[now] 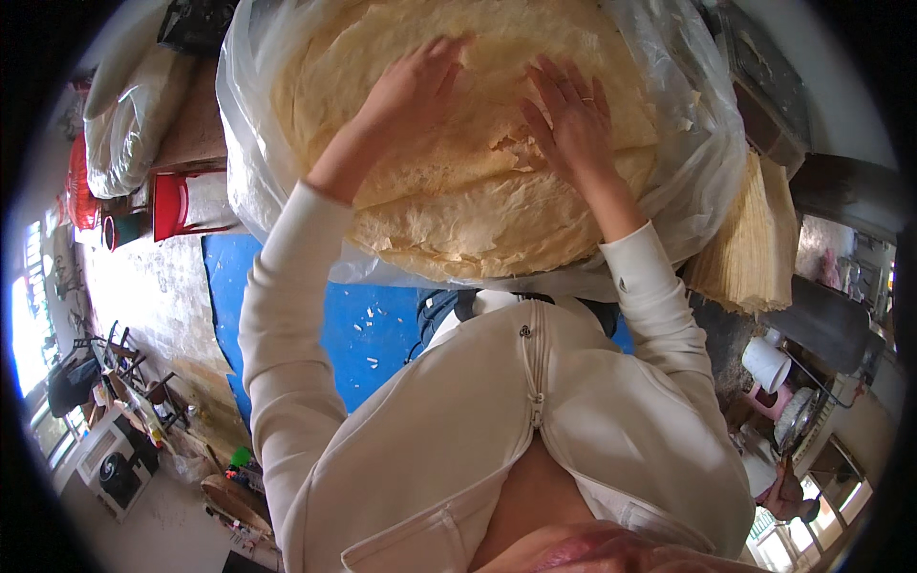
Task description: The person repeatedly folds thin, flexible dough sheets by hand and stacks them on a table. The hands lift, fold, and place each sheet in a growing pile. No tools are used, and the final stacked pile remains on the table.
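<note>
A thick pile of large, thin, pale-yellow sheets (458,193), perhaps flatbread or dried dough sheets, lies before me inside a wide translucent plastic bag (251,136), its mouth spread around them. My left hand (423,79) rests over the upper middle of the pile, fingers slightly bent and a little blurred. To its right, my right hand (573,111) lies with spread fingers on the top sheet, beside a torn, flaky patch. Neither hand visibly grips anything.
A folded stack of yellowish sheets (749,243) hangs at the right. At left are a plastic-wrapped bundle (132,122), a red stool (170,208) and a red fan (82,183). White scraps dot the blue floor covering (365,322). Another person (784,490) is at the far lower right.
</note>
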The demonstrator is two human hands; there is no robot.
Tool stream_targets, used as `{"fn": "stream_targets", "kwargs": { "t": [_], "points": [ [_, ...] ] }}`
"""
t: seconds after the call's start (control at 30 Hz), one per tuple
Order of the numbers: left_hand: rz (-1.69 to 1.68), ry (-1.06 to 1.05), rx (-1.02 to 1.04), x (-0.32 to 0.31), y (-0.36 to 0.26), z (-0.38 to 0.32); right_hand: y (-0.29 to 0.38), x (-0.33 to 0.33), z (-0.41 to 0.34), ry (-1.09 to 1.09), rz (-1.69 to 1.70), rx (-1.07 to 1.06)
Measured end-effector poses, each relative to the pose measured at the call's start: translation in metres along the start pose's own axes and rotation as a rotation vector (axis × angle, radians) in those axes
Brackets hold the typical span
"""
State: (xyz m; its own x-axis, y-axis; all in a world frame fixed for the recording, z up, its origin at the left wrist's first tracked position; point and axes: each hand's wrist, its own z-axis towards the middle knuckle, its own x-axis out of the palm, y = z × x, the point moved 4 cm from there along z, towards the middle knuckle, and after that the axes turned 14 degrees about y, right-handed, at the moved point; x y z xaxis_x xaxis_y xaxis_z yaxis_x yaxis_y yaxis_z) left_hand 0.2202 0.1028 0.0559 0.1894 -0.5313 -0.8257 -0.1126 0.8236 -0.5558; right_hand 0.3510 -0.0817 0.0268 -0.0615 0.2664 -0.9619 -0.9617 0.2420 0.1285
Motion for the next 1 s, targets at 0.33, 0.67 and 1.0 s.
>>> {"fn": "stream_targets", "kwargs": {
  "t": [0.33, 0.67, 1.0],
  "points": [
    [0.137, 0.446, -0.08, 0.002, 0.046, 0.091, -0.015, 0.019, -0.004, 0.032, 0.032, 0.133],
    [-0.048, 0.461, -0.145, -0.024, 0.103, 0.05, -0.015, 0.019, -0.005, 0.025, 0.038, 0.147],
    [0.396, 0.223, 0.189, 0.044, -0.057, -0.072, -0.013, 0.013, 0.0, 0.073, 0.083, 0.165]
  ]
}}
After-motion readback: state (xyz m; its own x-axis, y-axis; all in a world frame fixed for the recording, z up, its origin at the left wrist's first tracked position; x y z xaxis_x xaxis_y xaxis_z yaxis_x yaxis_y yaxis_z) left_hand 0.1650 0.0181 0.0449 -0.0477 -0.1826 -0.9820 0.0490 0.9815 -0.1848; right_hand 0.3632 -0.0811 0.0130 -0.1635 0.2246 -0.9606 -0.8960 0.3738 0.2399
